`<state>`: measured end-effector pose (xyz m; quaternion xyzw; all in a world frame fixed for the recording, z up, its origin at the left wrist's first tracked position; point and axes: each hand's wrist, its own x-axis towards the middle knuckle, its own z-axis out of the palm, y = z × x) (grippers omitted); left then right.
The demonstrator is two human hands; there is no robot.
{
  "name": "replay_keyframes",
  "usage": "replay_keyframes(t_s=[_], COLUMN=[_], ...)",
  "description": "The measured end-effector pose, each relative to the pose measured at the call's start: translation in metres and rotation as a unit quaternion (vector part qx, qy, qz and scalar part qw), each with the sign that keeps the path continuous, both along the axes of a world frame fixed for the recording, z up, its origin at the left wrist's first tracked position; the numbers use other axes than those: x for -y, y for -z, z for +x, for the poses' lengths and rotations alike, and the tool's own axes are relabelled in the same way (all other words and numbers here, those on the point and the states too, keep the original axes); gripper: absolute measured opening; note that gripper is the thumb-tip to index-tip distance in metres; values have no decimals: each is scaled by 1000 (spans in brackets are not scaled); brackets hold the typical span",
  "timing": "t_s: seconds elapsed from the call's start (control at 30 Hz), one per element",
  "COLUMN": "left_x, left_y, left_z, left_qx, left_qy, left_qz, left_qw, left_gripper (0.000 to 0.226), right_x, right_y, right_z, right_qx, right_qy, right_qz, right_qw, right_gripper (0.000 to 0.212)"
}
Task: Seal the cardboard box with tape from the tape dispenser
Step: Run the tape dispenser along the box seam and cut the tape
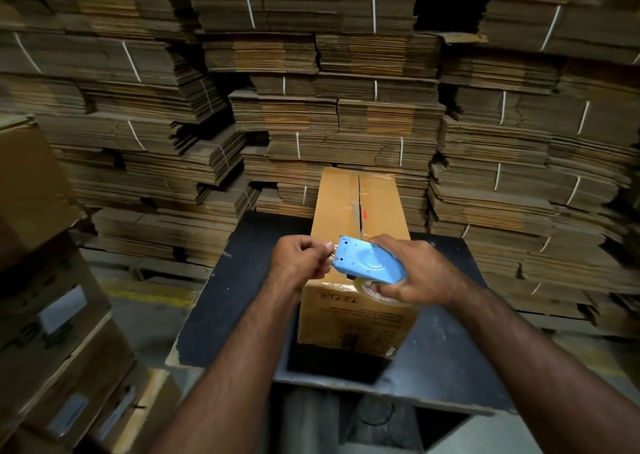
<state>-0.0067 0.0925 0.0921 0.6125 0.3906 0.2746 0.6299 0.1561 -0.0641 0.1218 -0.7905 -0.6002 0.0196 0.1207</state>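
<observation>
Now our right hand [408,270] grips the blue tape dispenser [367,261] just above the cardboard box [356,218], near edge. Left hand [299,257], beside it, pinches the tape end [329,247] at the blade. Risk: film tears or sticks to itself; open seam stays unsealed.
</observation>
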Motion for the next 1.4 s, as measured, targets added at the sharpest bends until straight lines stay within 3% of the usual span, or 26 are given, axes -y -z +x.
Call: replay_keyframes(t_s=[0.33, 0.57, 0.73, 0.9, 1.13, 1.4], left_x=[-6, -12, -27, -35, -48, -47], left_y=[28, 59, 75, 88, 111, 133], left_z=[14, 10, 7, 8, 10, 12], left_qx=[-9, -82, -116, -140, -144, -71], left_qy=[-82, -160, -192, -186, -159, -109], left_qz=[10, 38, 26, 26, -3, -124], left_qw=[997, 983, 974, 972, 977, 984], left_gripper=[14, 16, 17, 16, 17, 20], right_x=[-13, -49, -77, -93, -109, -124], right_y=[3, 15, 14, 19, 12, 13], right_z=[58, 46, 31, 19, 11, 0], right_qx=[54, 27, 67, 123, 129, 145], right_qy=[-79, -114, -123, -119, -103, -93], right_qz=[-76, -144, -163, -205, -254, -280], right_qw=[993, 983, 977, 964, 953, 944], right_gripper=[79, 68, 70, 75, 76, 72])
